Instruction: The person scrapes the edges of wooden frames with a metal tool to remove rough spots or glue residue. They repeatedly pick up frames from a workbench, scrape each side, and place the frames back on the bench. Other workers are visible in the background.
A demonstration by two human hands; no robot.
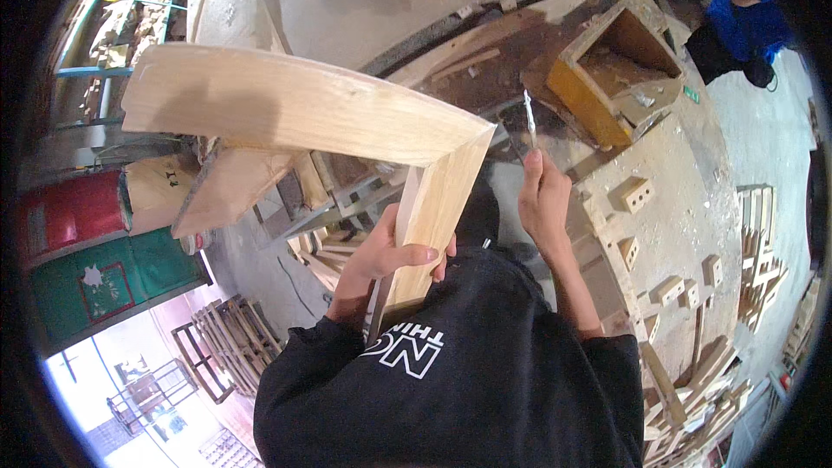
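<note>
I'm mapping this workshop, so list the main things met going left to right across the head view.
Green panel → stack of wooden frames → left hand, gripping the angled wooden piece → right hand, holding a white-tipped stick → open wooden box → person in blue.

The left grip clasps while the right grip pinches.

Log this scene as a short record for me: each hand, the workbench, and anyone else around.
Left hand: gripping an L-shaped wooden piece, two pale boards meeting at a slanted joint
Right hand: holding a thin stick with a white tip, pointing away from the person
Workbench: bears small drilled wooden blocks
Box: open, yellow-sided, beyond the right hand
Other person: blue clothing, upper right
</note>
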